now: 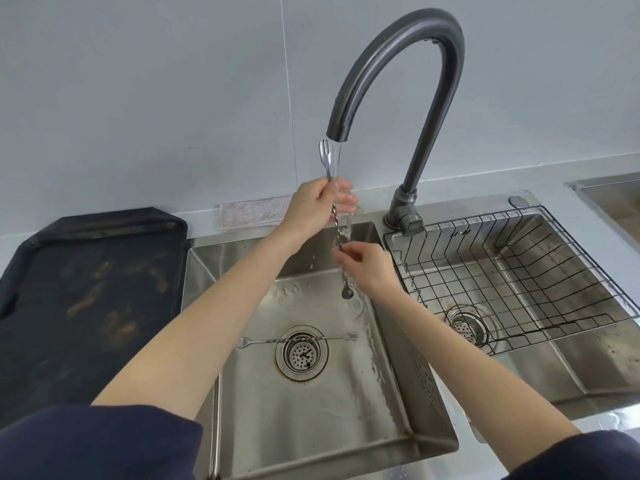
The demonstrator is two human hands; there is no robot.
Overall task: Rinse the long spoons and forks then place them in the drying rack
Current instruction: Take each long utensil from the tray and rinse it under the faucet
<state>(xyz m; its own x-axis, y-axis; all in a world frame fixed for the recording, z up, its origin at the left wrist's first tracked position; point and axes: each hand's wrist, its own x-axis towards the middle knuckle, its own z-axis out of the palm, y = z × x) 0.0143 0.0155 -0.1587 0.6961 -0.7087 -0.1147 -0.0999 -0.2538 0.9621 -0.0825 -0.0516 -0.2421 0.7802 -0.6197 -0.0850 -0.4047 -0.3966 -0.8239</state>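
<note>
both the left hand (313, 206) and right hand (367, 268) are gripping a long twisted spoon-fork (335, 216) upright under the faucet (398, 81) stream.

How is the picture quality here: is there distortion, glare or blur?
Head view: wide-angle bending curves the faucet and counter edges; light is soft and even, with weak shadows; mild glare on the wet sink floor; the water stream blurs the spoon held by the left hand and right hand; the rack looks sharp.
</note>
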